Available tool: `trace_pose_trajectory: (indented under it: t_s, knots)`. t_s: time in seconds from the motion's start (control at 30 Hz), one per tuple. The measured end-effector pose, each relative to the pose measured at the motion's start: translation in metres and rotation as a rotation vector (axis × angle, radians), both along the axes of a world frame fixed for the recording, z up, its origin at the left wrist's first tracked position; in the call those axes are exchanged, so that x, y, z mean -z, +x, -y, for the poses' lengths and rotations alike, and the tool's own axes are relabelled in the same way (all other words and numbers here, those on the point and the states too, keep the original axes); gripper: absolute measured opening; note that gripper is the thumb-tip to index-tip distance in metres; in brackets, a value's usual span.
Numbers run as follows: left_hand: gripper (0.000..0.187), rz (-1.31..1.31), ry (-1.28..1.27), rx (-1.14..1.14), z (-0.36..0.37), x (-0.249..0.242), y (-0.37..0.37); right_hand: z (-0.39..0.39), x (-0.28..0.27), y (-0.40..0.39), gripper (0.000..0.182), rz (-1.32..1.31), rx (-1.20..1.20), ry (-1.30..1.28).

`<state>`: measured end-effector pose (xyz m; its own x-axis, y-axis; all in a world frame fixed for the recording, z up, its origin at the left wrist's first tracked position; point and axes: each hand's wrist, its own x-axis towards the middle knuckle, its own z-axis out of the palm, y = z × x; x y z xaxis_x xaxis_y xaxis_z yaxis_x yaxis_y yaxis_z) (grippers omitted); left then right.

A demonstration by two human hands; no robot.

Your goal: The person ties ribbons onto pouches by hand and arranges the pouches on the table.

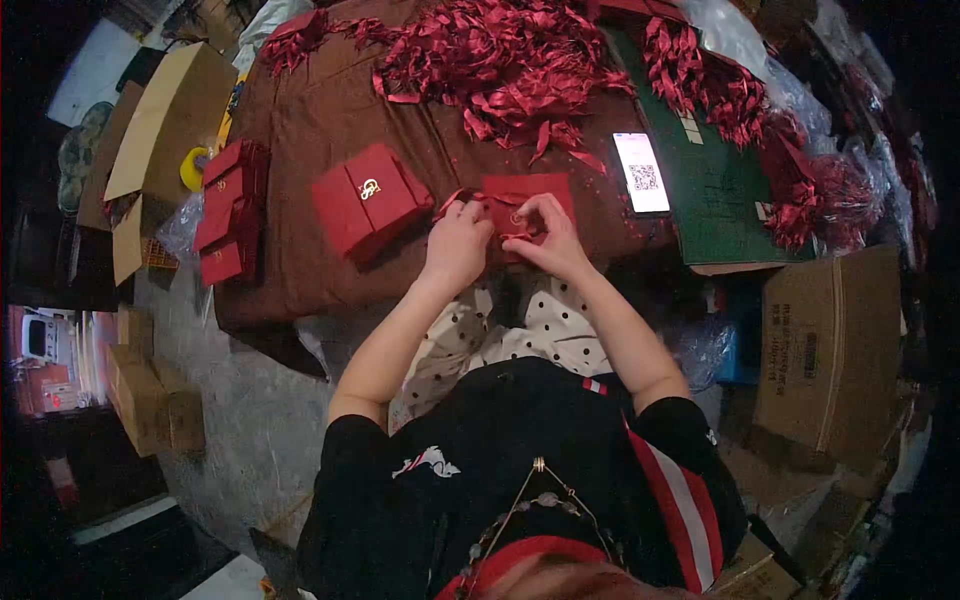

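Observation:
A red pouch (555,187) with a small gold mark lies at the near edge of the cloth-covered table, under both my hands. My left hand (460,245) is closed at the pouch's left side, pinching a red ribbon (450,204) that loops above the fingers. On the right side, my right hand (552,243) curls thumb and forefinger around the gold mark, gripping the pouch. What lies between the right fingertips is partly hidden. Left of my hands sits a stack of red pouches (370,200) with a gold emblem on top.
More red pouches (232,215) stand in a row at the table's left edge. A heap of red ribbons (500,65) covers the far side. A phone (641,172) showing a QR code lies at right, beside a green board (715,215). Cardboard boxes (830,350) flank the table.

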<state>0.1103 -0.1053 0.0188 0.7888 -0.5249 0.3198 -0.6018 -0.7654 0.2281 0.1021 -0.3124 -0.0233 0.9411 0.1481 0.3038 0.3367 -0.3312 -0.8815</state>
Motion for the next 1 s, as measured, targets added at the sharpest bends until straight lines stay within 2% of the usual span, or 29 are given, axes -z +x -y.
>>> trace_pose_trajectory:
  t_s: [0.13, 0.17, 0.23, 0.33, 0.37, 0.43, 0.47, 0.53, 0.57, 0.6, 0.63, 0.7, 0.73, 0.8, 0.83, 0.87, 0.93, 0.97, 1.0]
  knots:
    - [0.009, -0.133, 0.158, -0.271, -0.044, -0.015, -0.021, 0.013, -0.009, -0.004, 0.051, 0.009, 0.058, -0.022]
    - [0.006, -0.029, 0.051, -0.293, -0.06, -0.016, -0.029, 0.014, -0.007, -0.004, 0.051, 0.029, 0.044, -0.033]
    - [0.005, -0.072, 0.021, -0.32, -0.075, -0.013, -0.044, 0.011, -0.001, -0.004, 0.052, -0.049, -0.031, -0.017]
    - [0.007, -0.06, -0.019, -0.378, -0.076, 0.006, -0.056, 0.012, -0.011, -0.011, 0.062, 0.348, -0.145, -0.339]
    - [0.007, -0.039, -0.065, -0.378, -0.075, 0.01, -0.056, 0.014, -0.024, -0.019, 0.073, 0.242, -0.199, -0.498]
    - [0.009, -0.068, -0.104, -0.392, -0.071, 0.01, -0.06, 0.016, -0.033, -0.036, 0.086, 0.277, -0.089, -0.755]
    - [0.013, -0.068, -0.161, -0.386, -0.069, 0.011, -0.06, 0.022, -0.03, -0.039, 0.087, 0.162, -0.147, -0.893]
    - [0.024, -0.036, -0.274, -0.357, -0.063, 0.013, -0.06, 0.037, -0.019, -0.046, 0.076, 0.261, -0.191, -0.912]
    - [0.03, -0.009, -0.331, -0.333, -0.059, 0.015, -0.059, 0.046, -0.022, -0.05, 0.065, 0.36, -0.189, -0.862]
    - [0.039, -0.053, -0.455, -0.282, -0.057, 0.02, -0.058, 0.055, -0.034, -0.055, 0.066, 0.383, -0.192, -0.831]
    - [0.039, -0.027, -0.457, -0.266, -0.055, 0.025, -0.059, 0.067, -0.049, -0.06, 0.066, 0.409, -0.199, -0.8]
    - [0.038, -0.046, -0.503, -0.246, -0.045, 0.021, -0.06, 0.096, -0.08, -0.067, 0.044, 0.556, 0.026, -0.74]
    - [0.036, -0.019, -0.478, -0.222, -0.043, 0.019, -0.06, 0.118, -0.097, -0.068, 0.045, 0.622, 0.137, -0.768]
    - [0.032, -0.002, -0.514, -0.176, -0.037, 0.023, -0.06, 0.164, -0.119, -0.068, 0.063, 0.584, 0.429, -0.875]
    - [0.031, 0.01, -0.497, -0.163, -0.034, 0.02, -0.061, 0.194, -0.114, -0.06, 0.066, 0.684, 0.515, -0.852]
    - [0.031, 0.024, -0.479, -0.149, -0.033, 0.014, -0.061, 0.224, -0.109, -0.053, 0.064, 0.623, 0.649, -0.975]
    - [0.031, 0.041, -0.443, -0.138, -0.033, 0.01, -0.058, 0.28, -0.075, -0.041, 0.057, 0.493, 0.764, -0.959]
    - [0.03, 0.043, -0.449, -0.131, -0.034, 0.01, -0.058, 0.316, -0.049, -0.038, 0.055, 0.402, 0.762, -1.061]
    - [0.03, 0.046, -0.455, -0.125, -0.034, 0.009, -0.057, 0.323, -0.037, -0.037, 0.06, 0.27, 0.702, -1.053]
